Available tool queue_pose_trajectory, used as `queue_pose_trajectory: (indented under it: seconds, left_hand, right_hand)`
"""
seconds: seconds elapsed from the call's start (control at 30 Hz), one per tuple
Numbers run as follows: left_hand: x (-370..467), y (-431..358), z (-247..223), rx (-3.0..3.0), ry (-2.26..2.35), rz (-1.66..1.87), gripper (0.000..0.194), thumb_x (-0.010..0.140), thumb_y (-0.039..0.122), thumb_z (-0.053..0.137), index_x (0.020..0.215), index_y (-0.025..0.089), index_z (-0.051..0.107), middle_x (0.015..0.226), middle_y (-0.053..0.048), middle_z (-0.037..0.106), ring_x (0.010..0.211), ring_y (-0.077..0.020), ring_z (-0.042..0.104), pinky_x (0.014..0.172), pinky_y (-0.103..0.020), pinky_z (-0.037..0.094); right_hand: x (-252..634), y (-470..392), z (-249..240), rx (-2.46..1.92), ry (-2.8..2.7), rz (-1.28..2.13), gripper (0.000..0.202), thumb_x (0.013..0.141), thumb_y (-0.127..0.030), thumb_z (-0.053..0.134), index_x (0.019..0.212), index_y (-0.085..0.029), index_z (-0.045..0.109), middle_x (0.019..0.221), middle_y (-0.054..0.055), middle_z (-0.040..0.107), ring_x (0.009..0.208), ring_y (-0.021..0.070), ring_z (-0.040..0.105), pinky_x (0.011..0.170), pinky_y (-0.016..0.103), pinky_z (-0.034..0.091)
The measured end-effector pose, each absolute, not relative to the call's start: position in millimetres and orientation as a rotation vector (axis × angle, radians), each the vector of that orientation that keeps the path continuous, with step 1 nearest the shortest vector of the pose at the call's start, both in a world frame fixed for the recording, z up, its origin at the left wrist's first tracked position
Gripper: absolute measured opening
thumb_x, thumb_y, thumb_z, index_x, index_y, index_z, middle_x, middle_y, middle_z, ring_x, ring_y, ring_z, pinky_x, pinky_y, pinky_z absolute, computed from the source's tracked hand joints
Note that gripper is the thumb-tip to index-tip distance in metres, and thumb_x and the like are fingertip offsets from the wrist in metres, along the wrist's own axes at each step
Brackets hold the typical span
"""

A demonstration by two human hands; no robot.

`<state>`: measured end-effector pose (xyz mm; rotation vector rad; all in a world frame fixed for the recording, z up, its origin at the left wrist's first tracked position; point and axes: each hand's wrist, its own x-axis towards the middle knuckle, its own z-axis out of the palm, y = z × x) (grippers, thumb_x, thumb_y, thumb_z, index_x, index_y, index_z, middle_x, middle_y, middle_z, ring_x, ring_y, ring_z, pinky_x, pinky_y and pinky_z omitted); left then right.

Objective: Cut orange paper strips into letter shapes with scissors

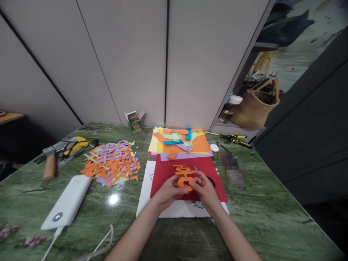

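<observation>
An orange paper cutout with looped shapes is stretched between my hands over a sheet of red paper. My left hand pinches its left edge, while my right hand grips the right edge between thumb and fingers. Scissors show a dark handle loop and a blade tip around my right hand. Whether that hand holds them or they lie on the red paper, I cannot tell. Beneath the red paper is a white sheet with some drawing on it. A small orange folded piece lies just beyond.
Left of the papers spreads a pile of paper cutouts, beside a white power bank with a cable. Colored sheets with scraps lie behind. Pliers, a white oval object and a small green box stand around the edges.
</observation>
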<state>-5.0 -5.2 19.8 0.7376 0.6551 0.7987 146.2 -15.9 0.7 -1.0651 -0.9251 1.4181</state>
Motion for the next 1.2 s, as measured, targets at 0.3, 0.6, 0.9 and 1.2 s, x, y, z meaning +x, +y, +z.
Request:
queue_pose_trajectory:
  seconds: [0.3, 0.6, 0.9, 1.2]
  left_hand:
    - [-3, -4, 16, 0.929, 0.698, 0.884, 0.049, 0.055, 0.015, 0.071, 0.101, 0.014, 0.054, 0.099, -0.01, 0.059, 0.09, -0.0192, 0.054, 0.076, -0.03, 0.041]
    - [-6, -5, 22, 0.998, 0.741, 0.837, 0.046, 0.056, 0.015, 0.07, 0.099, 0.014, 0.054, 0.093, -0.007, 0.059, 0.083, -0.0174, 0.054, 0.069, -0.027, 0.043]
    - [-5, -4, 16, 1.072, 0.7, 0.827, 0.045, 0.058, 0.017, 0.068, 0.1, 0.017, 0.053, 0.095, -0.007, 0.057, 0.083, -0.0173, 0.054, 0.069, -0.027, 0.042]
    - [-5, -4, 21, 1.054, 0.679, 0.782, 0.046, 0.057, 0.017, 0.069, 0.1, 0.017, 0.053, 0.088, -0.005, 0.058, 0.075, -0.0144, 0.054, 0.066, -0.025, 0.041]
  right_hand:
    - [146, -16, 2, -1.071, -0.864, 1.386, 0.047, 0.06, -0.03, 0.071, 0.099, -0.022, 0.046, 0.07, -0.001, 0.062, 0.072, 0.0185, 0.06, 0.069, 0.031, 0.044]
    - [143, -17, 6, -1.055, -0.859, 1.462, 0.048, 0.059, -0.032, 0.072, 0.098, -0.021, 0.047, 0.07, 0.0, 0.064, 0.072, 0.0205, 0.062, 0.067, 0.032, 0.045]
    - [148, -17, 11, -1.108, -0.837, 1.411, 0.047, 0.056, -0.033, 0.073, 0.095, -0.02, 0.051, 0.062, -0.001, 0.062, 0.064, 0.018, 0.061, 0.064, 0.03, 0.044]
    - [149, -15, 4, -1.117, -0.843, 1.38, 0.05, 0.055, -0.029, 0.074, 0.097, -0.021, 0.049, 0.059, -0.004, 0.06, 0.06, 0.0153, 0.06, 0.063, 0.028, 0.045]
